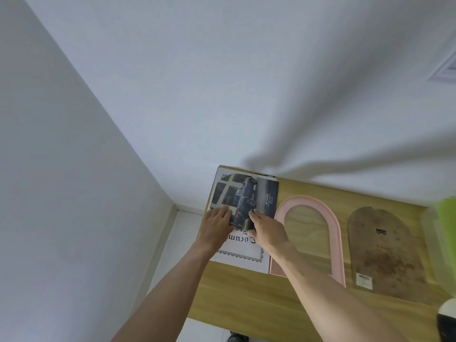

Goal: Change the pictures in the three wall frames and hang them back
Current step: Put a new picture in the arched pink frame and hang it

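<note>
A dark car picture point(246, 197) lies on a white printed sheet point(240, 254) at the left end of the wooden table point(246, 297). My left hand point(217, 224) rests flat on the picture's near left corner. My right hand point(267, 229) presses its near right edge with fingers spread. To their right lies an empty pink arch-shaped frame point(334, 233), face down. The frame's brown arch-shaped backing board point(385, 253) lies further right, with a small hanger and a label on it.
The table stands against a white wall point(222, 95), in a corner with another wall on the left. A blurred green thing point(447, 211) is at the right edge. A dark and white object point(447, 317) sits at the lower right. White floor point(170, 243) shows left of the table.
</note>
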### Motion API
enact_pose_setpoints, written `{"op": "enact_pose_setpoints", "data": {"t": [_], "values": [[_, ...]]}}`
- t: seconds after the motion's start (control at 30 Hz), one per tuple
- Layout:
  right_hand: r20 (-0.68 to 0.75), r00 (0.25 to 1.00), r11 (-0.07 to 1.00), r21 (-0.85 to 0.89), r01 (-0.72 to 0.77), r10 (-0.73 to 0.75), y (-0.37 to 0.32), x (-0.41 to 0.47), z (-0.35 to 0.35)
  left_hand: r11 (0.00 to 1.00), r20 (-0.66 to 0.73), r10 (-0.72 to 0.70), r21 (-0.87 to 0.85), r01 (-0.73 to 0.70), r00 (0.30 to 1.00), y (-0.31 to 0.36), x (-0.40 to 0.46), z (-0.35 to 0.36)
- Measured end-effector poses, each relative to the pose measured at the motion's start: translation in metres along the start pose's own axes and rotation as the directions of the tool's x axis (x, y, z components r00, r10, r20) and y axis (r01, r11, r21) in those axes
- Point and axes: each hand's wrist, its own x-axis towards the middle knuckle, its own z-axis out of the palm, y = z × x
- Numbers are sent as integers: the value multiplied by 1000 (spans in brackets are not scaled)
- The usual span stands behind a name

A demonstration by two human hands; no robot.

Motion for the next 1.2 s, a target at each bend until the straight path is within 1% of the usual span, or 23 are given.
{"op": "enact_pose_setpoints", "data": {"t": [0.07,0.13,0.17,0.23,0.3,0.37,0.43,0.5,0.57,0.63,0.67,0.7,0.73,0.77,0.8,0.87,0.93,1.0,1.1,1.17,1.2], "values": [[-29,999,1000,-23,21,-21,0,0,4,993,-72,101,73,-96,992,-6,-2,6],[-120,991,998,-34,60,-63,-1,-1,8,963,-164,243,155,-219,956,-13,-1,13],[-177,980,996,-33,89,-93,-1,-2,9,950,-209,293,177,-258,933,-17,0,15],[-271,950,988,-55,144,-154,-2,-3,11,932,-295,350,207,-298,889,-21,2,12],[-339,921,980,-32,195,-194,-7,-2,10,923,-361,378,218,-317,853,-22,5,4],[-400,898,978,17,209,-184,-12,1,5,924,-404,380,197,-327,832,-20,7,-9],[-441,886,975,95,201,-140,-14,4,-3,938,-412,345,141,-315,843,-20,9,-29],[-462,877,966,140,216,-129,-13,4,-15,962,-415,270,69,-266,869,-25,13,-51],[-490,861,953,172,249,-136,-9,1,-31,981,-425,157,-37,-191,891,-32,18,-75],[-532,836,929,223,295,-138,-2,-2,-45,970,-396,-17,-228,-80,918,-37,24,-99],[-567,814,917,247,314,-126,3,-4,-52,933,-362,-115,-359,-25,925,-36,26,-111],[-601,792,899,284,332,-102,7,-6,-58,867,-316,-206,-497,23,926,-34,28,-123],[-624,779,873,346,345,-60,11,-10,-65,781,-263,-276,-622,57,924,-32,31,-132],[-629,777,838,424,342,1,16,-15,-70,697,-213,-322,-713,78,922,-29,34,-139],[-612,787,799,510,319,77,20,-20,-76,639,-174,-344,-763,94,923,-25,36,-143],[-540,806,694,677,244,243,29,-34,-86,589,-73,-330,-795,145,941,-16,38,-147],[-468,796,566,800,197,384,41,-46,-90,532,67,-265,-822,204,962,-5,39,-145],[-403,774,457,874,167,488,55,-57,-92,452,163,-182,-862,230,970,10,40,-137],[-304,755,295,943,153,581,76,-75,-87,342,219,-106,-908,242,970,42,42,-125],[-253,743,242,962,125,619,90,-87,-82,285,235,-108,-924,256,966,66,44,-119],[-233,738,240,966,99,633,96,-91,-78,283,231,-120,-924,256,965,74,44,-118]]}}
